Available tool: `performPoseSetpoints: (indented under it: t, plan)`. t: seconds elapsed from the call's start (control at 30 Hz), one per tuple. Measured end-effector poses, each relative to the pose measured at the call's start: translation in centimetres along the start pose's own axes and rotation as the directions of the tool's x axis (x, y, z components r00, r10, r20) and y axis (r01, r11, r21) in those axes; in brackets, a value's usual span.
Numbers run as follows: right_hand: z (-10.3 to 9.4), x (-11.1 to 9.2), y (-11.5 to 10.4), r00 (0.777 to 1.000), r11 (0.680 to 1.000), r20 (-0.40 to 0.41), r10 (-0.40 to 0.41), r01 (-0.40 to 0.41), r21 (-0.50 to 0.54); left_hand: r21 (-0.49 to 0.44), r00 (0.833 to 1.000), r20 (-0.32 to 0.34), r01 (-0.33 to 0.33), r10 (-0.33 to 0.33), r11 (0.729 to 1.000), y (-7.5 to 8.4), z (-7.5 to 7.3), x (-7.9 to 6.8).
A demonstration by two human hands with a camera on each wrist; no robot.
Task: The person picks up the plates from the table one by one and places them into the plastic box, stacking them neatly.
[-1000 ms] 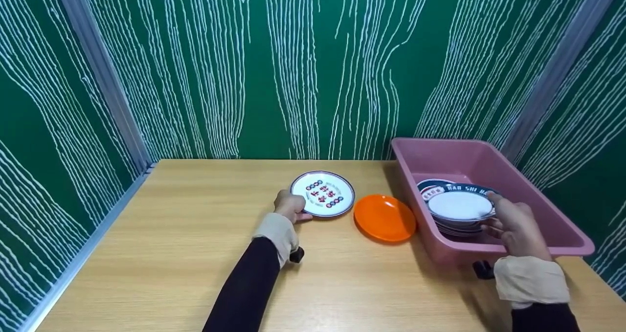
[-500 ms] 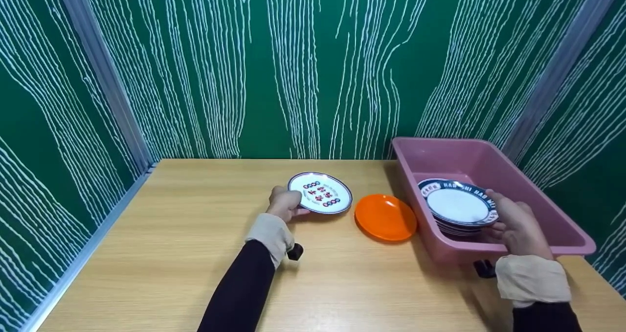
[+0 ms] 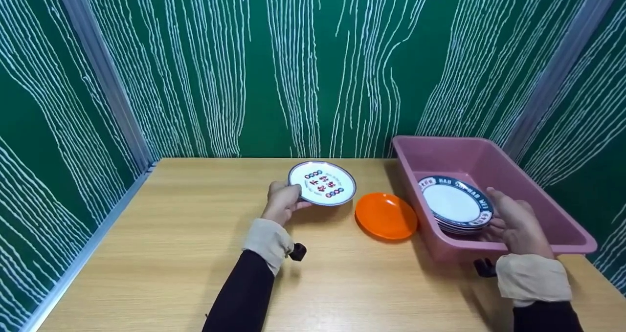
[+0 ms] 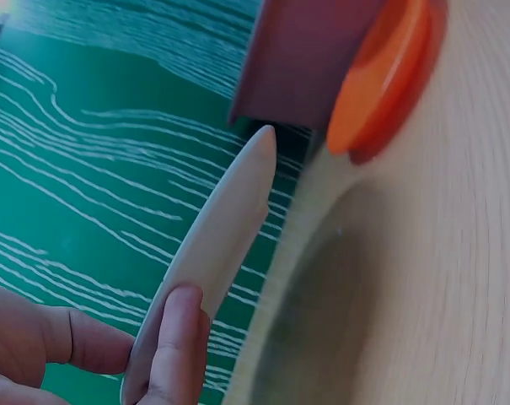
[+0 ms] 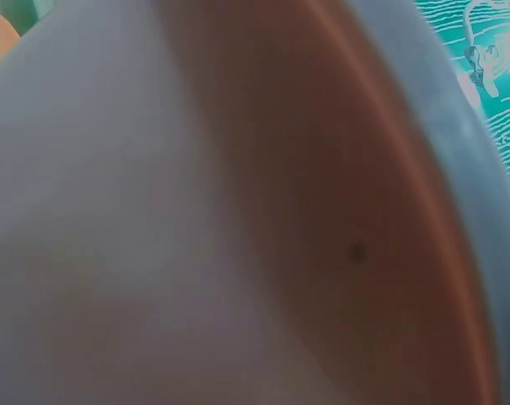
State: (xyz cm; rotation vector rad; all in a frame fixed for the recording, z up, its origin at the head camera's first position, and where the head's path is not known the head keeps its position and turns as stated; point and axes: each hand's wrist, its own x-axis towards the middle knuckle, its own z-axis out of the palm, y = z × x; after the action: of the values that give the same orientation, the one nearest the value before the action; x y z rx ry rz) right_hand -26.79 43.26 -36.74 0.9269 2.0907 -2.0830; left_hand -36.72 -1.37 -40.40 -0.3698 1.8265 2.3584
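My left hand point(image 3: 282, 201) pinches the left rim of a white plate point(image 3: 323, 183) with red characters and a dark blue edge. In the left wrist view that plate point(image 4: 212, 228) stands off the table, casting a shadow, thumb and fingers on opposite faces. On the right, a white oval plate with a dark green lettered rim point(image 3: 452, 202) lies on a stack of plates inside the pink basin point(image 3: 440, 158). Beside the stack's right edge is my right hand point(image 3: 516, 222), thumb and fingers apart; its fingertips are partly hidden. The right wrist view is mostly blocked by a blurred basin wall.
An orange plate point(image 3: 386, 217) lies on the wooden table point(image 3: 195, 234), just left of the basin. Green walls point(image 3: 337, 68) with white wavy lines enclose the table at the back and sides.
The left hand's plate dipped slightly left, then rose. In the basin, the green-rimmed plate tipped down flat onto the stack and slid a little left, away from my right thumb.
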Motion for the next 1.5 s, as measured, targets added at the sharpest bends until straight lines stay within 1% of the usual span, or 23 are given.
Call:
performPoseSetpoints:
  t: [0.13, 0.23, 0.47, 0.6, 0.73, 0.8, 1.0, 1.2, 1.37, 1.5]
  plan:
    - [0.0, 0.1, 0.2, 1.0, 1.0, 0.003, -0.028, 0.028, -0.004, -0.006, 0.999, 0.031, -0.031, 0.031, 1.0, 0.0, 0.6, -0.6]
    - [0.1, 0.2, 0.3, 0.999, 0.999, 0.012, -0.047, 0.048, -0.011, -0.016, 0.998, 0.034, -0.045, 0.045, 0.999, 0.1, 0.9, -1.1]
    - [0.5, 0.1, 0.4, 0.997, 0.995, 0.025, -0.074, 0.075, -0.07, -0.024, 0.998, 0.035, -0.046, 0.047, 0.999, 0.8, 1.5, -2.4]
    - [0.4, 0.0, 0.3, 0.994, 0.991, 0.043, -0.101, 0.105, -0.084, -0.04, 0.998, 0.046, -0.048, 0.049, 0.998, 1.4, 2.2, -3.2]
    - [0.6, 0.0, 0.2, 0.993, 0.989, 0.036, -0.108, 0.112, -0.097, -0.051, 0.996, 0.064, -0.055, 0.058, 0.997, 1.8, 2.8, -4.0]
    - [0.7, 0.0, 0.2, 0.992, 0.986, 0.03, -0.125, 0.128, -0.109, -0.058, 0.995, 0.081, -0.06, 0.065, 0.997, 2.1, 3.1, -4.5]
    - [1.3, -0.3, 0.3, 0.972, 0.956, 0.035, -0.232, 0.234, -0.177, -0.061, 0.989, 0.132, -0.065, 0.072, 0.996, 2.5, 3.8, -5.9]
    - [2.1, -0.8, 0.1, 0.953, 0.932, 0.028, -0.301, 0.3, -0.202, -0.059, 0.983, 0.169, -0.067, 0.076, 0.996, 2.7, 4.4, -7.0]
    - [3.1, -1.6, -0.1, 0.928, 0.902, 0.056, -0.368, 0.371, -0.223, -0.059, 0.978, 0.196, -0.061, 0.072, 0.996, 2.7, 4.9, -7.5]
    - [4.0, -2.3, -0.4, 0.914, 0.888, 0.081, -0.397, 0.405, -0.219, -0.07, 0.972, 0.221, -0.067, 0.081, 0.995, 2.6, 5.3, -8.1]
